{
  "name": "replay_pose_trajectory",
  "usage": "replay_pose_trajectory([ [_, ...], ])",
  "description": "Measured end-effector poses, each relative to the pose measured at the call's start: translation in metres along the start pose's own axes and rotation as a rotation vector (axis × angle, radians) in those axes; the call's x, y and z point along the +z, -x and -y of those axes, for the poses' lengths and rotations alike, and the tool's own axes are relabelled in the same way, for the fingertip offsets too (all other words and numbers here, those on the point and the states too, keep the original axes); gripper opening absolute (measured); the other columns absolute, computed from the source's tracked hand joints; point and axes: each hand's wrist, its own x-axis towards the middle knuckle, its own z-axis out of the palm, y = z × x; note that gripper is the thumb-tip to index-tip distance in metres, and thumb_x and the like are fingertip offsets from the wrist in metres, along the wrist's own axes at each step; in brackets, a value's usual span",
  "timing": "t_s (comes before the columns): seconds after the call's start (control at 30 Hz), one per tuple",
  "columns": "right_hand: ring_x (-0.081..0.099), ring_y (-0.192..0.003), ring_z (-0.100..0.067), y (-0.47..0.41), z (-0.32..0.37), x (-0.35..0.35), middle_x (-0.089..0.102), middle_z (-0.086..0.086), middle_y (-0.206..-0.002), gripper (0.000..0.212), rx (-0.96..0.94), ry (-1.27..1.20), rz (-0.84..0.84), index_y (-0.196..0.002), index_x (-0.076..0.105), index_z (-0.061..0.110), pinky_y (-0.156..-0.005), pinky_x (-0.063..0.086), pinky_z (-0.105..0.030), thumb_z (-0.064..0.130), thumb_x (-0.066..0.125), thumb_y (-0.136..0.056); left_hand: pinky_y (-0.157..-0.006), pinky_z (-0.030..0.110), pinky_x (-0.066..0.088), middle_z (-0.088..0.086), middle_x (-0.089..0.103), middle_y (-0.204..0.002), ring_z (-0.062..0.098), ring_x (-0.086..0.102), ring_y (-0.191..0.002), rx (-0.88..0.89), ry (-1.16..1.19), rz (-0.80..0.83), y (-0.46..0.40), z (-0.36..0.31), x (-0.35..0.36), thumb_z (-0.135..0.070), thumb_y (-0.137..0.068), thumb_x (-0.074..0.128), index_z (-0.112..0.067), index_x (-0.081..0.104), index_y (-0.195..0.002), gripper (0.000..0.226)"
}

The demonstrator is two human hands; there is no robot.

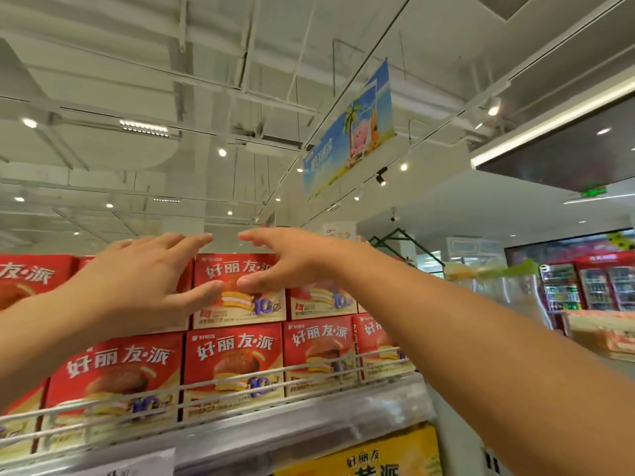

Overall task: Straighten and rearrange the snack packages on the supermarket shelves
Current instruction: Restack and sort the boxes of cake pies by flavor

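Both hands reach up at frame centre: left hand (pixel 144 269) and right hand (pixel 285 262) spread wide, fingers straight, holding nothing, hovering before the top-row red snack box (pixel 237 304) stacked above the shelf rail (pixel 240 383)

1. A blue hanging sign (pixel 350 132) with a palm tree and a pink cartoon figure hangs from the white ceiling (pixel 137 63).
2. Small round lights (pixel 222 152) glow above.
3. Drink fridges (pixel 591 286) stand far right.
4. A green exit sign (pixel 593 192) glows.
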Motion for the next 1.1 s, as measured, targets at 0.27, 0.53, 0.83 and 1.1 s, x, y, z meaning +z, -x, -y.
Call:
replay_pose_trajectory([
  [0.27, 0.057, -0.118, -0.020, 0.025, -0.040, -0.011, 0.058, 0.003, -0.132, 0.075, 0.201, 0.074, 0.113, -0.142, 0.041, 0.025, -0.092, 0.048, -0.036, 0.032, 0.080, -0.078, -0.097, 0.039, 0.042, -0.021, 0.047, -0.140, 0.008, 0.051, -0.122, 0.038, -0.010, -0.008, 0.000, -0.007, 0.005, -0.093, -0.062, -0.007, -0.044, 0.018, -0.144, 0.099],
  [0.53, 0.058, -0.112, -0.020, 0.015, -0.038, -0.001, 0.061, 0.002, -0.126, 0.052, 0.144, 0.120, -0.082, -0.132, 0.054, 0.024, -0.086, 0.055, -0.039, 0.026, 0.075, -0.084, -0.099, 0.042, 0.042, -0.020, 0.045, -0.142, 0.011, 0.048, -0.126, -0.013, -0.042, 0.103, -0.001, -0.013, -0.004, -0.083, -0.077, 0.026, -0.044, 0.017, -0.138, 0.073],
  [0.83, 0.059, -0.102, -0.011, 0.032, -0.075, -0.022, 0.043, 0.006, -0.146, 0.088, 0.267, -0.123, 0.008, -0.146, 0.035, 0.037, -0.076, 0.056, -0.029, 0.020, 0.083, -0.074, -0.100, 0.047, 0.038, -0.016, 0.039, -0.149, 0.017, 0.042, -0.132, -0.029, -0.061, 0.137, -0.002, -0.017, -0.004, -0.076, -0.084, 0.033, -0.045, 0.009, -0.143, 0.070],
  [1.1, 0.057, -0.109, -0.020, 0.039, -0.112, -0.013, 0.058, 0.007, -0.119, 0.072, 0.410, 0.162, 0.072, -0.134, 0.045, 0.034, -0.081, 0.055, -0.037, 0.016, 0.082, -0.075, -0.099, 0.048, 0.037, -0.015, 0.040, -0.147, 0.017, 0.043, -0.129, -0.031, -0.054, 0.107, 0.000, -0.016, 0.000, -0.076, -0.083, 0.030, -0.044, 0.010, -0.142, 0.070],
])
